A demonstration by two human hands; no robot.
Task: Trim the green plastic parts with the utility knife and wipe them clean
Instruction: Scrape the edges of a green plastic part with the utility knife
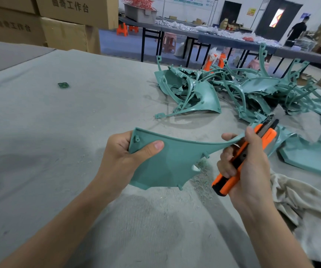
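Left hand (122,157) grips green part (167,163); right hand (246,167) holds utility knife (240,161), blade seemingly extended.

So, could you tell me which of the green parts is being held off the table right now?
The curved fin-shaped green part nearest the camera: the left hand grips its wide end and the right hand, which also holds the knife, pinches its tip. The rest lie in the pile.

Curved green panel (167,161) held aloft, knife (240,161) alongside.
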